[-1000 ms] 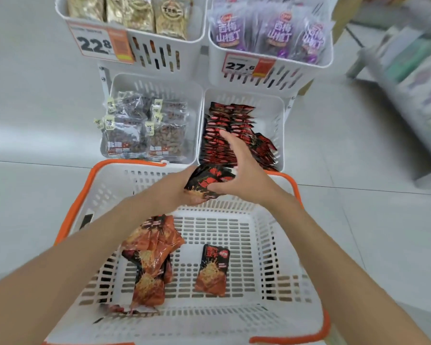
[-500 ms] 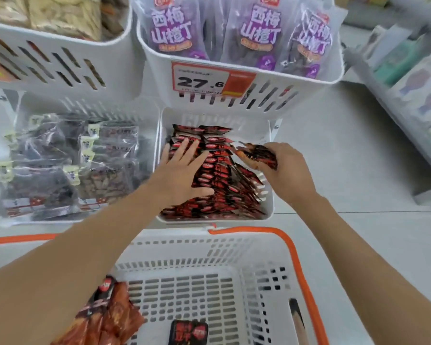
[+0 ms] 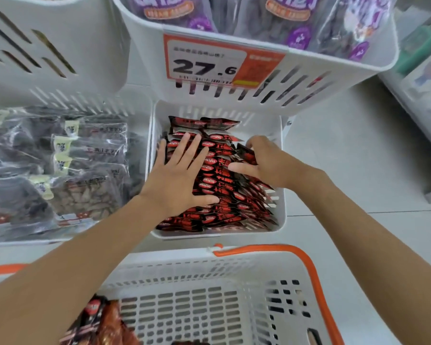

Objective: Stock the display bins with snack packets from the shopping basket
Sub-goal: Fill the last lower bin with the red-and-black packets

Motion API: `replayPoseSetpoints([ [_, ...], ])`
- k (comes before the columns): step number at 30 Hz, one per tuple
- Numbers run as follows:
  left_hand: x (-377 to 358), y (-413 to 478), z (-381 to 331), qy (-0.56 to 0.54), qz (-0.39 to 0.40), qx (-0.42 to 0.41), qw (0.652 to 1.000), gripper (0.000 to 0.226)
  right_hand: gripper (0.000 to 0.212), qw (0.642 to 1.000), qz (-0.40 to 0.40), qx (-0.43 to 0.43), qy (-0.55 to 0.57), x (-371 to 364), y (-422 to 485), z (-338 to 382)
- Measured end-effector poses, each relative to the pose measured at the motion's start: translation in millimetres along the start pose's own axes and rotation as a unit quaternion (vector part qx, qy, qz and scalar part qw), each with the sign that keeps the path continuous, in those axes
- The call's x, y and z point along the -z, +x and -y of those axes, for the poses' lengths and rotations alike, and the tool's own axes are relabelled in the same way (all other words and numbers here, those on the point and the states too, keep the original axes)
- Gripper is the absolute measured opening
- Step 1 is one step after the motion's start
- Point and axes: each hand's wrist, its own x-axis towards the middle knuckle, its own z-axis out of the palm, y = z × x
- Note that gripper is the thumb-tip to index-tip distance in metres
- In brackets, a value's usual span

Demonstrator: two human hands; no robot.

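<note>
While the white shopping basket [image 3: 316, 282] with its orange rim fills the bottom of the view, a few orange-and-black snack packets [image 3: 102, 322] lying in its near left corner, the work is at the lower right display bin [image 3: 217, 235] just beyond it. This bin sits under an upper bin [image 3: 346, 78] of purple packs whose front carries a price tag [image 3: 207, 63] reading 27.6, and beside a neighbouring bin [image 3: 144, 115] of clear bags. It is nearly full of red-and-black packets [image 3: 224, 210], stood on edge and overlapping like shingles from back to front. The left hand [image 3: 177, 180] lies flat on the left part of this row, fingers spread and straight, pressing the tops down. The right hand [image 3: 266, 163] is at the right side of the row, its fingers curled round a loose packet [image 3: 245, 154] that stands tilted against the others, with the thumb stretched toward the stack. These packets look small and light, of glossy film that probably slides easily, one face over the next, so the row is likely to fan out or topple unless one palm steadies it. Each seems limp rather than stiff and should bend if pushed on end. The better hold is likely a pinch across the flat faces near the top seam, lowering the packet edge-first into a gap. Pressure should be gentle, since hard squeezing could crush what is inside.
</note>
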Motion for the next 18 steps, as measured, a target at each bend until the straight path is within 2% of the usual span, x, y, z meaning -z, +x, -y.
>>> replayPoseSetpoints([
  [2,0.5,0.1,-0.1,-0.004,0.001,0.002,1.000,0.115,0.059,0.999,-0.045,0.007,0.027,-11.1,-5.2,2.4],
  [6,2.8,0.1,0.9,-0.015,0.013,0.001,1.000,0.116,0.056,0.995,-0.075,0.041,0.044,-23.9,-9.0,-5.2],
  [11,3.1,-0.4,1.3,-0.017,0.013,0.001,1.000,0.117,0.050,0.996,-0.063,0.047,-0.051,-14.8,-9.7,-16.6],
  [13,2.6,-0.9,0.9,-0.019,0.014,0.002,1.000,0.116,0.045,0.991,-0.089,0.059,-0.081,-17.2,-10.3,-15.7],
  [16,3.5,-1.6,0.9,-0.017,0.012,0.003,1.000,0.115,0.037,0.990,-0.109,0.088,-0.003,-30.5,-14.4,-16.1],
  [18,4.8,-1.8,0.2,-0.021,0.017,0.001,1.000,0.113,0.037,0.993,-0.095,0.040,0.059,-37.3,-13.7,-16.0],
])
